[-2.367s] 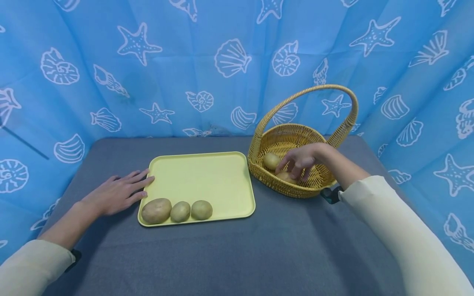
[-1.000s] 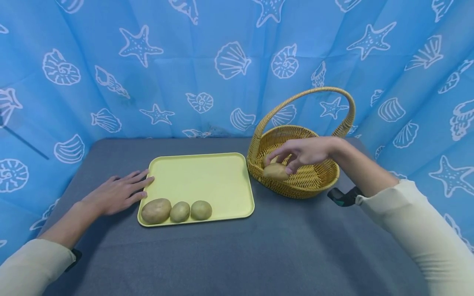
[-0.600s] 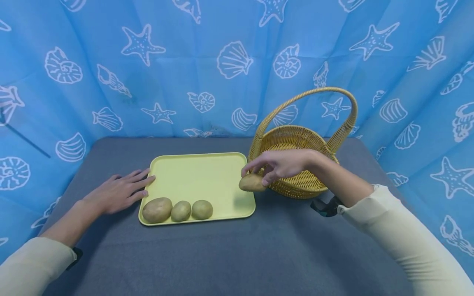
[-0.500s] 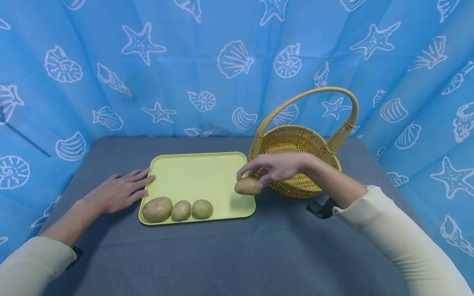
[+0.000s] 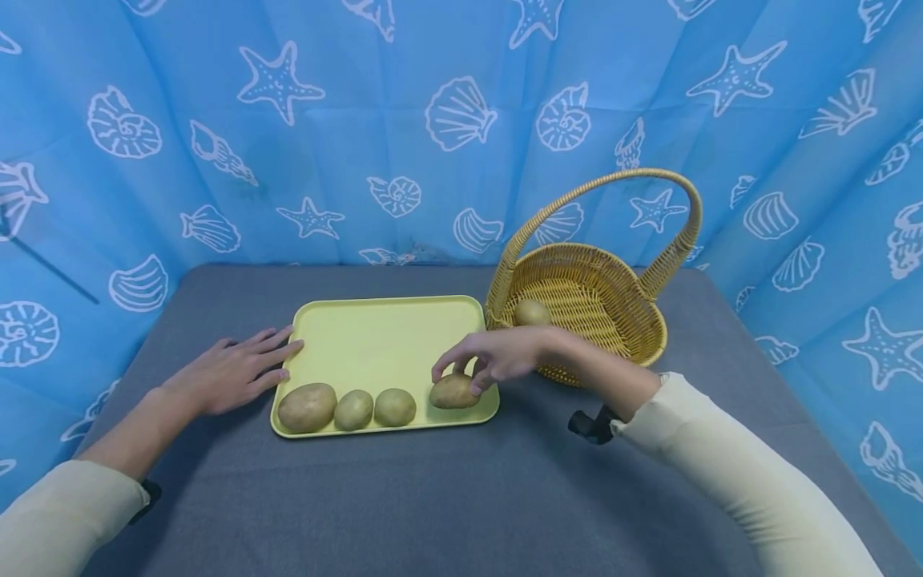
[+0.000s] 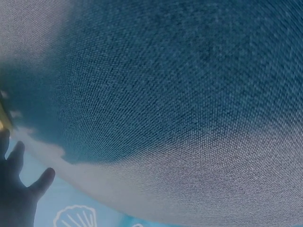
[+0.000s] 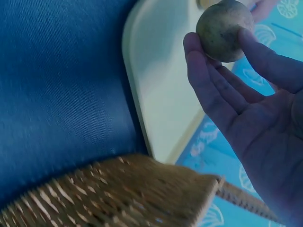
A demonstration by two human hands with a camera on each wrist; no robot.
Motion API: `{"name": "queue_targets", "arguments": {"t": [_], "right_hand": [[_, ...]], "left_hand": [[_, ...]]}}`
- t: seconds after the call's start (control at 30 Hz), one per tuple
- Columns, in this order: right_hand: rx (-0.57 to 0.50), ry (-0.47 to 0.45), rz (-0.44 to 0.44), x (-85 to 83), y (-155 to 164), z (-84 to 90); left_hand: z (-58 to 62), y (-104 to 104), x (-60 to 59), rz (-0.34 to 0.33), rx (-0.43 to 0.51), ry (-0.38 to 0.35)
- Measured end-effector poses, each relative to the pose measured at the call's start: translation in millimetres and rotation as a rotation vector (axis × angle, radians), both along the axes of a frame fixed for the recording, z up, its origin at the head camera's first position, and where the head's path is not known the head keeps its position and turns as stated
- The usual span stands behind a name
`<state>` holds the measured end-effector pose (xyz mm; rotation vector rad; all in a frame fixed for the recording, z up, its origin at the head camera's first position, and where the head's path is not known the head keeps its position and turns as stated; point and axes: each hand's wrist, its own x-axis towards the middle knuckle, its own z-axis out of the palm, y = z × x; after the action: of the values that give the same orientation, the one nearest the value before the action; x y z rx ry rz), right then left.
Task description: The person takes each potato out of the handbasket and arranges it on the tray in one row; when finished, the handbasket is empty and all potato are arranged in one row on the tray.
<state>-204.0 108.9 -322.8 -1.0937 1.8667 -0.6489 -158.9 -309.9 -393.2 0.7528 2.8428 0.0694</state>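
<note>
Both arms wear long, loose cream-coloured sleeves (image 5: 728,469) ending short of the wrists. A small dark strapped device (image 5: 590,425) sits under the right wrist; another dark band (image 5: 144,498) edges the left cuff.

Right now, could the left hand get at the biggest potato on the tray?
Probably yes. The left hand lies flat on the table, touching the tray's left edge, and the biggest potato sits at the near left corner just beside it, with nothing between them.

Bright, even head view bowed at edges; wrist views dim, blue-tinted, soft.
</note>
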Motion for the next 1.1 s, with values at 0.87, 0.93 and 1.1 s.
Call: {"name": "queue_targets", "arguments": {"t": [0.87, 0.93, 1.1], "right_hand": [[0.024, 0.167, -0.036, 9.2, -25.1, -26.9], [0.021, 0.185, -0.038, 9.4, -25.5, -26.9], [0.025, 0.195, -0.035, 10.5, -26.4, -27.9]], "left_hand": [[0.4, 0.7, 0.1, -0.008, 0.009, -0.001], [0.6, 0.5, -0.2, -0.009, 0.005, -0.001], [-0.3, 0.7, -0.2, -0.012, 0.002, 0.002]]}}
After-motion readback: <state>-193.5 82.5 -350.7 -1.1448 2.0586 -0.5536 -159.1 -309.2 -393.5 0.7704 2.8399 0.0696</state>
